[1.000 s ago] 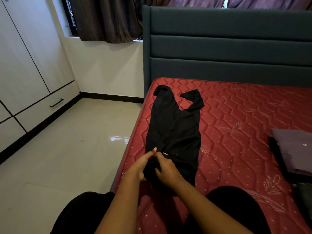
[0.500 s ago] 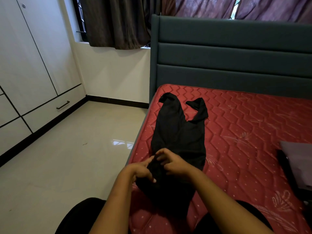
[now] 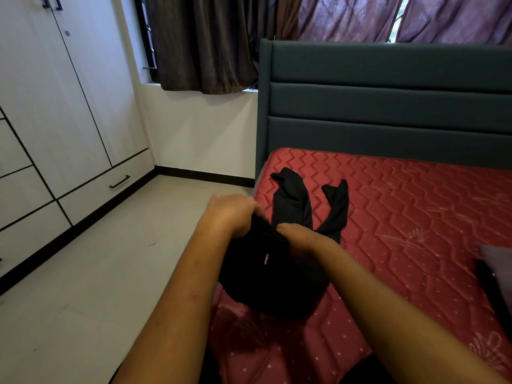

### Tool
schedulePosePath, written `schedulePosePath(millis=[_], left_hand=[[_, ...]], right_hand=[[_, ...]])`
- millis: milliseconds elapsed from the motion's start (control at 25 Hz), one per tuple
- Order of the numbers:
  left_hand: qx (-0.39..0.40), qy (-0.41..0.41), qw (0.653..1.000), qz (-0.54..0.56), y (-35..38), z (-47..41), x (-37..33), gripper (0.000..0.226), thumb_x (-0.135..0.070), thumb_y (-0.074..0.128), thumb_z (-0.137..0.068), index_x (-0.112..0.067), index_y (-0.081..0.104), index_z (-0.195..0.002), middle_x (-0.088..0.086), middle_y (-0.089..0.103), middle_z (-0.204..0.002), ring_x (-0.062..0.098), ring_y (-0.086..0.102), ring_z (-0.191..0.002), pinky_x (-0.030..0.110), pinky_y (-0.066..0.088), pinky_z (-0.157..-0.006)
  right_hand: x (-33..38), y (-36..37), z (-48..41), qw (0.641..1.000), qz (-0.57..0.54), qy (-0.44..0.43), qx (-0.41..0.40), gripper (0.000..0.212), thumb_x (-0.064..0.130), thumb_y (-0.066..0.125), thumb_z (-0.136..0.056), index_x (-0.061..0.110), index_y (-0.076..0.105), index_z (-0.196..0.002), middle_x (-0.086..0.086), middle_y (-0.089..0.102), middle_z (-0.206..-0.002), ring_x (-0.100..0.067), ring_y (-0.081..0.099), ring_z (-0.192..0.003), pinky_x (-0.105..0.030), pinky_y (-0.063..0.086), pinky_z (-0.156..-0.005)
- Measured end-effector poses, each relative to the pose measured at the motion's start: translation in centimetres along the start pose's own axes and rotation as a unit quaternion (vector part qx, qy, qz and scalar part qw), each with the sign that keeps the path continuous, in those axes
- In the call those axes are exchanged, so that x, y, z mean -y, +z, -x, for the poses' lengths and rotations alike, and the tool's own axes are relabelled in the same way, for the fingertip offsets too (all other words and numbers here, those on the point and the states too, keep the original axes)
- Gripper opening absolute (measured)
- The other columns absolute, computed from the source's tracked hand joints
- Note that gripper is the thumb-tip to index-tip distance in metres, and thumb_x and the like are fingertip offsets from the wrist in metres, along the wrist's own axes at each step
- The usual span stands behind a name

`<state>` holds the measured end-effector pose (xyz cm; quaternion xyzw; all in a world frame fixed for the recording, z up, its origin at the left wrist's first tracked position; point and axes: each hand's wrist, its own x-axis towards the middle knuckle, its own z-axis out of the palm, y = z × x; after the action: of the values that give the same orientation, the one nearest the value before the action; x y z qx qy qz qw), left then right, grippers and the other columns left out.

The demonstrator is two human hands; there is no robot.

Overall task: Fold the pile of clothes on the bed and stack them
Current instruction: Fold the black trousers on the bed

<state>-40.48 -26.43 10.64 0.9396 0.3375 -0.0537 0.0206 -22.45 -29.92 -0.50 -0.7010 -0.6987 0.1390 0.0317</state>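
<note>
- Nearest us, our bare forearms reach out over the near left part of the red mattress [image 3: 401,231].
- Our left hand [image 3: 231,214] curls its fingers round the bunched top of the black trousers [image 3: 277,284], gripping the cloth.
- Our right hand [image 3: 303,238], just beside the left, grips the same bunched edge with curled fingers.
- A small zip pull [image 3: 266,259] shows on the cloth below our hands.
- Beyond our hands the two trouser legs lie on the mattress, pointing away, their ends apart.
- At the right edge, well apart, lies grey cloth [image 3: 500,259], cut off by the frame.
- Farthest are the dark headboard [image 3: 388,106], the curtains [image 3: 205,42], and a white wardrobe [image 3: 55,106] on the left.
</note>
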Motion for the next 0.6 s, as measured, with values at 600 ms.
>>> schedulePosePath(millis=[600], left_hand=[[-0.628, -0.161, 0.751, 0.128, -12.5, -3.1, 2.6, 0.046, 0.010, 0.038, -0.078, -0.024, 0.065, -0.093, 0.008, 0.058, -0.098, 0.027, 0.048, -0.103, 0.035, 0.031, -0.098]], right_hand=[[-6.7, 0.4, 2.9, 0.947, -0.059, 0.308, -0.069, 0.026, 0.022, 0.053, -0.086, 0.009, 0.062, -0.106, -0.015, 0.063, -0.113, -0.031, 0.062, -0.094, -0.034, 0.049, -0.076]])
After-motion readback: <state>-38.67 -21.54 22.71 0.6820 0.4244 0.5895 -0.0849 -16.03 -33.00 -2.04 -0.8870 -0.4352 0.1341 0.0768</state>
